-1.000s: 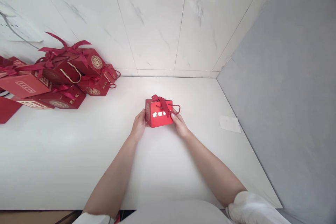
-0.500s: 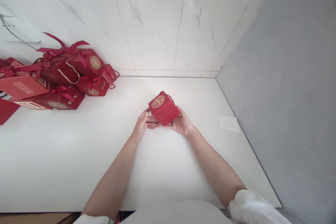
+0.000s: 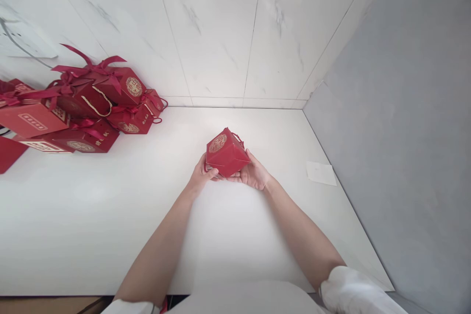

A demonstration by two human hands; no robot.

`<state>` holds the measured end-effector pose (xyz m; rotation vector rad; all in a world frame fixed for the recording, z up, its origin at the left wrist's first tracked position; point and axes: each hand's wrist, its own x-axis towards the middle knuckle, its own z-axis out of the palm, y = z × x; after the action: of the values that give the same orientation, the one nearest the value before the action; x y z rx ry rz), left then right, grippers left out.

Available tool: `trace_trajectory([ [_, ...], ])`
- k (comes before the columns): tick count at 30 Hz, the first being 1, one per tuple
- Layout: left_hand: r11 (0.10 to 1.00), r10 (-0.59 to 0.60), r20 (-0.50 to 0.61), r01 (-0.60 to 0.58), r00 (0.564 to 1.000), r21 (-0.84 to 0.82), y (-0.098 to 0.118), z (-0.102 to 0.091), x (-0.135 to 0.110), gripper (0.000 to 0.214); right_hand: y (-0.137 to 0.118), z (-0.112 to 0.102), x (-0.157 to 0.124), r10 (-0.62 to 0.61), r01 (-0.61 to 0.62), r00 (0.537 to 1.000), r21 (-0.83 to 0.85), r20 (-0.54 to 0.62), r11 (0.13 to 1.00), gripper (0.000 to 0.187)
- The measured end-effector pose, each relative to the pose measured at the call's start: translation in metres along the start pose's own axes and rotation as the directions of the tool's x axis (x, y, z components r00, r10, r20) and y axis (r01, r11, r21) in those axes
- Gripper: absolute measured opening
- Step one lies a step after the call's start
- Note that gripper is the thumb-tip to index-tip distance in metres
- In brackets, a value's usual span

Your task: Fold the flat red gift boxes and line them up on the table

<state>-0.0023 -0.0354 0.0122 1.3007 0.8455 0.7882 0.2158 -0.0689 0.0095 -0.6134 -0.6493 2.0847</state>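
A small red gift box (image 3: 231, 157) with a round gold emblem and a red cord handle is held tilted between my two hands, over the middle of the white table. My left hand (image 3: 201, 175) grips its lower left side, thumb in front and the other fingers partly hidden behind and below the box. My right hand (image 3: 255, 172) supports the right side and underside, with the thumb along the edge and fingers under the bottom.
A pile of red gift boxes (image 3: 91, 98) with ribbons and cord handles stands at the left against the marbled wall (image 3: 213, 34). A white paper slip (image 3: 321, 173) lies on the white table (image 3: 110, 230) near its right edge, beside a grey surface (image 3: 405, 132).
The box has turned and shifted slightly to the left. My left hand has closed in on its lower left side, the thumb now coming round the front.
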Motion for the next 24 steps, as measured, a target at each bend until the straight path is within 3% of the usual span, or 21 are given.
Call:
trace_trajectory([
  [3,1.000,-0.005,-0.040,0.004,0.999,-0.012,0.000,0.001,-0.001,0.084,0.001,0.003,-0.004,-0.004,0.011,0.998,-0.104,0.066,0.994,0.066],
  [7,0.999,-0.020,-0.074,0.017,0.997,-0.041,0.004,0.003,-0.003,0.088,0.002,0.005,-0.006,0.005,0.015,0.993,-0.162,0.120,0.987,0.069],
  [24,0.999,-0.038,-0.095,0.035,0.995,-0.034,0.007,0.004,-0.003,0.084,0.002,0.006,-0.004,-0.001,0.012,0.997,-0.149,0.076,0.989,0.063],
])
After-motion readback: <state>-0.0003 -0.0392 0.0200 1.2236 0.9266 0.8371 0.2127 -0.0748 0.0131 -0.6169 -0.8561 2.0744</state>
